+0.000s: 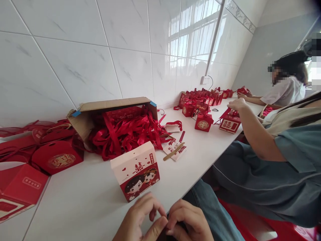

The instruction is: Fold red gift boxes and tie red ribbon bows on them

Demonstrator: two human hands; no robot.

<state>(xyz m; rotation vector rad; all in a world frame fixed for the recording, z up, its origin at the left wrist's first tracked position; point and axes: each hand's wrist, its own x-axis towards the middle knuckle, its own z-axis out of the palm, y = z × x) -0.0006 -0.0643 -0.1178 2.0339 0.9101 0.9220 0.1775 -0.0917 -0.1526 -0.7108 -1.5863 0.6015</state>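
Note:
My left hand (144, 219) and my right hand (189, 221) meet at the bottom of the view, over the table's near edge. Their fingers are pinched together fingertip to fingertip. Whatever lies between them is hidden or too small to name. Just beyond them a pink and red gift box (137, 170) with two cartoon figures stands upright on the white table (77, 197); neither hand grips it. Behind it, a cardboard carton (115, 104) lies on its side, with a heap of red ribbons (125, 134) spilling from its open front.
Red boxes (59, 159) crowd the left side. Printed cards (174, 147) and a flat wooden stick (174, 151) lie right of the ribbons. Several finished-looking red boxes (203, 122) stand farther along. A co-worker's hand (237, 104) holds another box (230, 123); a second person sits beyond.

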